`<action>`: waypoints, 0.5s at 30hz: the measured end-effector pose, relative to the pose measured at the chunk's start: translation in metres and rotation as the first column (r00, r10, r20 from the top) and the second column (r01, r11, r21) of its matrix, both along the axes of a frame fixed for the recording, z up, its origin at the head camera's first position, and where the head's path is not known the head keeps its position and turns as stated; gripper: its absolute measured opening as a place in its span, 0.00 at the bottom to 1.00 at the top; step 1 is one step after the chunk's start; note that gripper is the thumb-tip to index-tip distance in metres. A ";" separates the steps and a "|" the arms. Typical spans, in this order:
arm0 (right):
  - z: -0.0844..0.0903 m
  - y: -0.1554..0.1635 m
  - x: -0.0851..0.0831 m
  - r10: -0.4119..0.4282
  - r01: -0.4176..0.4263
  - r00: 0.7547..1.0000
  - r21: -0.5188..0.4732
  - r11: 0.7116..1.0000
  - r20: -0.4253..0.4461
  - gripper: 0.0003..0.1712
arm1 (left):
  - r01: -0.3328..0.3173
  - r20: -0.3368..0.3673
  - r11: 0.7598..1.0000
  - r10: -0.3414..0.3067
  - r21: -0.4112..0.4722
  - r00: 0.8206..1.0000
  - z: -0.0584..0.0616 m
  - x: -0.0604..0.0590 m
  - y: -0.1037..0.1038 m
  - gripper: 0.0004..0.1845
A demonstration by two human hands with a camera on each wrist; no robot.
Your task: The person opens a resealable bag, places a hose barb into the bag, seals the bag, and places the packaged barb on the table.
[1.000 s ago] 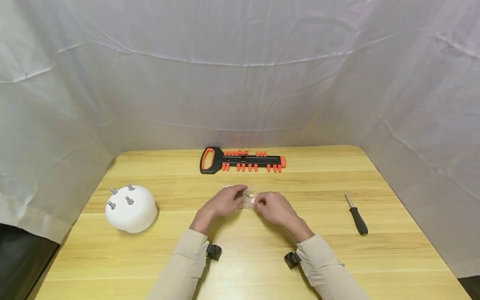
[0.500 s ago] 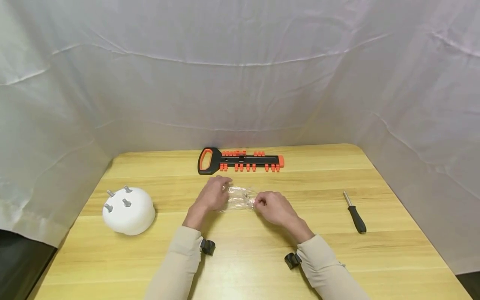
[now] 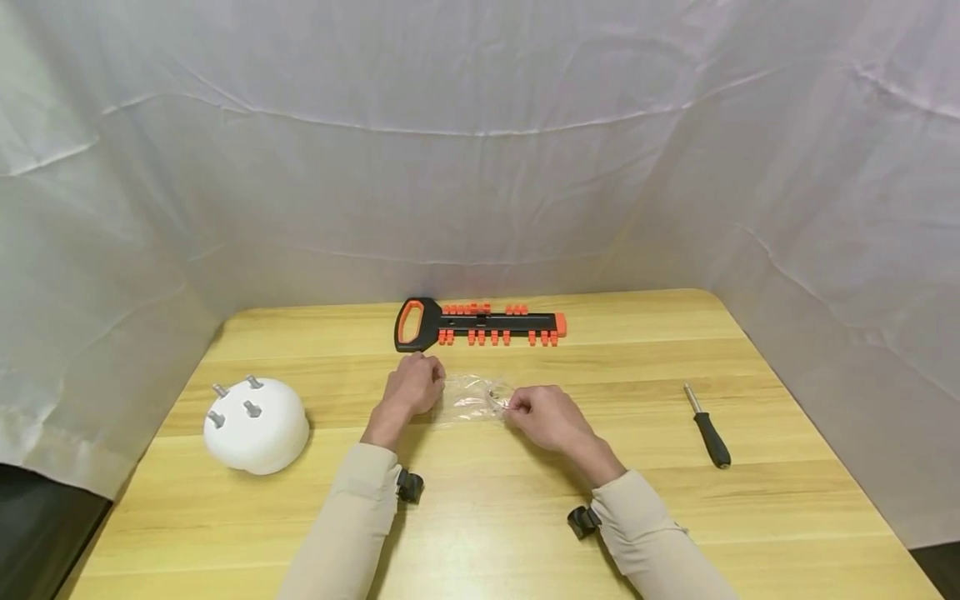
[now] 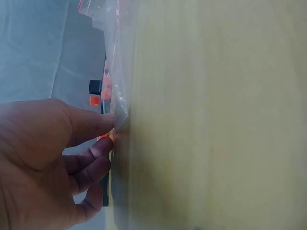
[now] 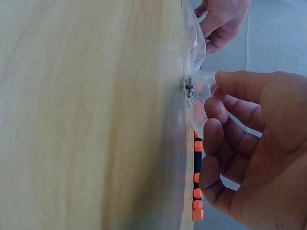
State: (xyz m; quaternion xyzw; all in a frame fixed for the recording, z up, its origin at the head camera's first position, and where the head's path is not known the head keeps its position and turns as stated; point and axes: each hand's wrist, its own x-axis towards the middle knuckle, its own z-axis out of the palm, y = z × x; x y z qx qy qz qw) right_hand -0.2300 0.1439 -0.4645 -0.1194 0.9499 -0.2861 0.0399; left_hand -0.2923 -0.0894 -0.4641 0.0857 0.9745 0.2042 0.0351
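A clear plastic zip bag (image 3: 468, 400) is stretched flat between both hands over the middle of the table. My left hand (image 3: 414, 383) pinches its left end, the thumb tip at the bag's corner in the left wrist view. My right hand (image 3: 547, 415) pinches the right end between thumb and index finger, with the other fingers curled beneath. Several small dark metal pieces that look like screws (image 5: 189, 87) lie inside the bag close to the right fingertips. A strip of red edging (image 4: 85, 9) shows on the bag in the left wrist view.
Behind the hands lies a black and orange rack (image 3: 517, 322) with a loop handle and rows of clips. A black-handled screwdriver (image 3: 708, 433) lies at the right. On the left rests a white rounded body (image 3: 262, 437) with several metal studs. Grey cloth (image 3: 480, 192) encloses the wooden table (image 3: 495, 533).
My left hand has moved left, away from the right hand, and now pinches the bag's left end. The bag has been drawn out from a bunched shape to flat. The right hand stays put.
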 end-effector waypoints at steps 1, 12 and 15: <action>0.000 0.000 0.000 -0.003 0.003 1.000 0.003 1.000 -0.002 0.04 | 0.001 0.000 1.000 -0.001 0.003 1.000 0.000 0.000 0.000 0.05; 0.002 0.009 0.001 -0.023 0.023 1.000 0.004 1.000 0.001 0.05 | 0.007 0.048 0.999 -0.009 0.032 0.999 0.004 0.009 -0.004 0.09; 0.001 0.013 0.000 -0.034 0.034 0.999 -0.002 0.999 0.000 0.04 | 0.021 0.067 0.999 -0.023 0.039 0.997 0.005 0.013 -0.005 0.10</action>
